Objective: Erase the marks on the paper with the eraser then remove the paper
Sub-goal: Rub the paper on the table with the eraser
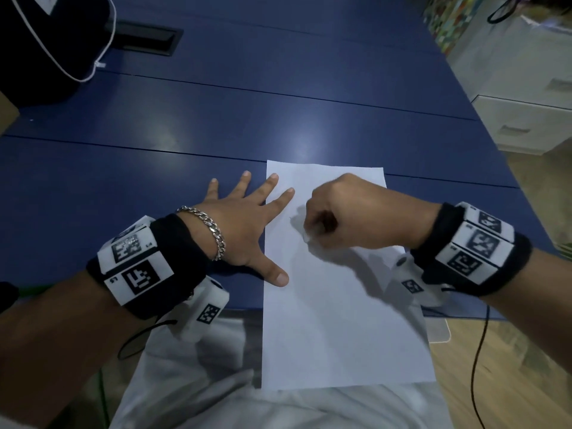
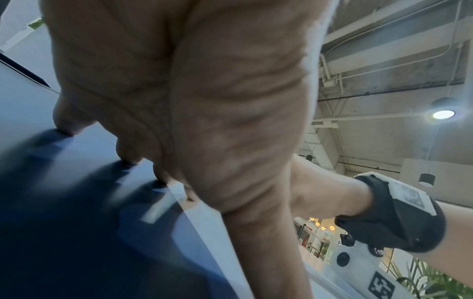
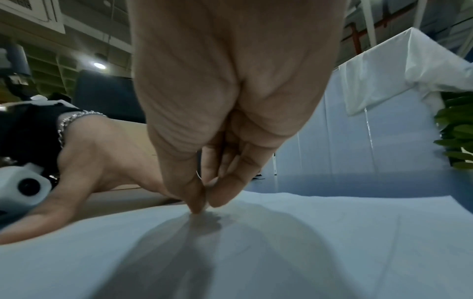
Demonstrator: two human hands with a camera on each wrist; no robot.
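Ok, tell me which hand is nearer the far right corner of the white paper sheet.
Right. The right hand is over the white paper sheet near that corner; the left hand presses its left edge.

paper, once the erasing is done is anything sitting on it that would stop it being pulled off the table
Only the hands. The left hand lies flat with thumb and two fingertips on the paper at its left edge, and the right hand presses down near the top. Nothing else visible rests on it.
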